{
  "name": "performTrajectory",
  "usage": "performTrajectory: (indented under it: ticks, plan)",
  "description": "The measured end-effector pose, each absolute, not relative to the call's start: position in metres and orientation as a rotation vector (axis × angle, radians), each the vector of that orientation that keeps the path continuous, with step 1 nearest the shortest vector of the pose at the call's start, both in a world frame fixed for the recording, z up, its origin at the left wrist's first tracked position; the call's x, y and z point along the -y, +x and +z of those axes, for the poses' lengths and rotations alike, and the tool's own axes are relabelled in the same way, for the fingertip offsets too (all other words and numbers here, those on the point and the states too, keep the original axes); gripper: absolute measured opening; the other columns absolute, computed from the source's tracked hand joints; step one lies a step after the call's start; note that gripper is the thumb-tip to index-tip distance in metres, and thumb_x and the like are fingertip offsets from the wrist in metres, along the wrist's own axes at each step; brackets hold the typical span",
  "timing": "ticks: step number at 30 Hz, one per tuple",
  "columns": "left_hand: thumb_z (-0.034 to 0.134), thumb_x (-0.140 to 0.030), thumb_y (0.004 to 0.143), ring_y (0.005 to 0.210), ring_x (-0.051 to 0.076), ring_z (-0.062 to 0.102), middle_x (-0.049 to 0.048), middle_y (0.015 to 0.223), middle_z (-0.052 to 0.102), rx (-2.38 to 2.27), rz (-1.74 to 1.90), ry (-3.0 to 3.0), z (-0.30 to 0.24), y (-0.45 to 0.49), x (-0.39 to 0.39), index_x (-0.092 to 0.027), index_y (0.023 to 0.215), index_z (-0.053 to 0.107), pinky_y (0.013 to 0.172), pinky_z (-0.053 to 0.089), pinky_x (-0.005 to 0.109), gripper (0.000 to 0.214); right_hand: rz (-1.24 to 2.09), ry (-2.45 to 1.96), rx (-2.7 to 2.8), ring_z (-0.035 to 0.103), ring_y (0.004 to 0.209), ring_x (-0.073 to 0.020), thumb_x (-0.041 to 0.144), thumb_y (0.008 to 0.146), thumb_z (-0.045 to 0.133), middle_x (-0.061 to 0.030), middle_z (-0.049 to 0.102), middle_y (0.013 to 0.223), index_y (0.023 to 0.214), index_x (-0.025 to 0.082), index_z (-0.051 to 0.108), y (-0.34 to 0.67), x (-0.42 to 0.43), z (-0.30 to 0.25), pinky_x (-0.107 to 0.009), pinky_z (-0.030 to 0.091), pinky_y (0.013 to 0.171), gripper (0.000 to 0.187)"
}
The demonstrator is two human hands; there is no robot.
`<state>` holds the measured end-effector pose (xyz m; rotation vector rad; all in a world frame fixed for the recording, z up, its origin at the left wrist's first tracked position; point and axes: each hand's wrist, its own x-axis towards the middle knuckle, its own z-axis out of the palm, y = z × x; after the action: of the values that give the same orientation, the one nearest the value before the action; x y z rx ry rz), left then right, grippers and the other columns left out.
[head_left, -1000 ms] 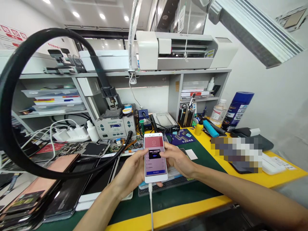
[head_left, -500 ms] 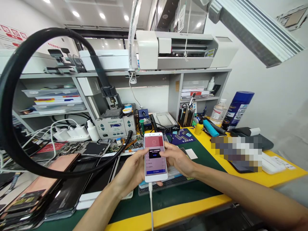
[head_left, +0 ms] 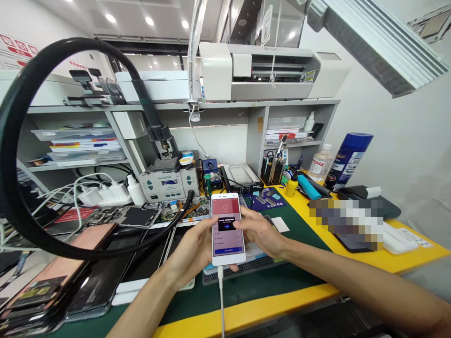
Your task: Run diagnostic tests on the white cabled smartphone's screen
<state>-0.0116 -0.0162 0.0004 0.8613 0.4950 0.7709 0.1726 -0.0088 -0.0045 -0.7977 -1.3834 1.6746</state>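
Observation:
I hold a white smartphone (head_left: 227,229) upright above the green mat (head_left: 268,281), its screen lit in red and white with a dark pop-up in the middle. My left hand (head_left: 192,251) wraps round its left edge and bottom. My right hand (head_left: 259,232) grips the right edge, thumb resting on the screen near the pop-up. A white cable (head_left: 221,305) runs from the phone's bottom port down toward me.
A big black ring lamp (head_left: 21,155) looms at left. Phone parts and screens (head_left: 70,267) pile up at left. A rework station (head_left: 169,183) and shelves stand behind. A blue spray can (head_left: 347,162), bottles and tools sit right on the yellow edge (head_left: 405,258).
Almost nothing: the view shifts up very slightly, and both hands keep the phone in the same place.

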Motion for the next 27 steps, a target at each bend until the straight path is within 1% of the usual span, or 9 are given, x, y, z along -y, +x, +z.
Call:
performTrajectory:
  ticks: [9,13,20,27]
  plan:
    - [0.041,-0.032,0.097,0.094,0.033,0.066,0.0162,0.120,0.064,-0.503,0.767,0.863,0.0005,-0.0115,0.0159,-0.022,0.146,0.039,0.062,0.058,0.047,0.050,1.671,-0.788,1.392,0.062,0.070,-0.0204,0.032,0.084,0.060,-0.0029,0.064,0.080,0.124,0.022,0.057,0.1729,0.0080,-0.0056,-0.032,0.048,0.062,0.041]
    - [0.040,-0.031,0.097,0.097,0.034,0.064,0.0155,0.120,0.064,-0.509,0.771,0.859,0.0014,-0.0111,0.0156,-0.023,0.146,0.038,0.062,0.057,0.047,0.050,1.666,-0.796,1.385,0.063,0.074,-0.0214,0.030,0.084,0.060,-0.0022,0.062,0.077,0.123,0.022,0.057,0.1726,0.0086,-0.0046,-0.032,0.048,0.063,0.040]
    - [0.039,-0.030,0.098,0.099,0.035,0.063,0.0158,0.121,0.063,-0.507,0.771,0.866,-0.0011,-0.0123,0.0162,-0.022,0.146,0.038,0.062,0.057,0.047,0.049,1.670,-0.793,1.383,0.063,0.073,-0.0214,0.031,0.083,0.061,-0.0025,0.062,0.078,0.123,0.022,0.056,0.1721,0.0088,-0.0043,-0.033,0.048,0.063,0.041]
    - [0.040,-0.030,0.097,0.098,0.035,0.064,0.0153,0.119,0.064,-0.506,0.765,0.870,-0.0006,-0.0129,0.0166,-0.021,0.140,0.045,0.063,0.057,0.048,0.044,1.667,-0.797,1.393,0.064,0.077,-0.0228,0.030,0.084,0.060,-0.0019,0.061,0.076,0.123,0.021,0.056,0.1725,0.0100,-0.0019,-0.034,0.049,0.065,0.040]
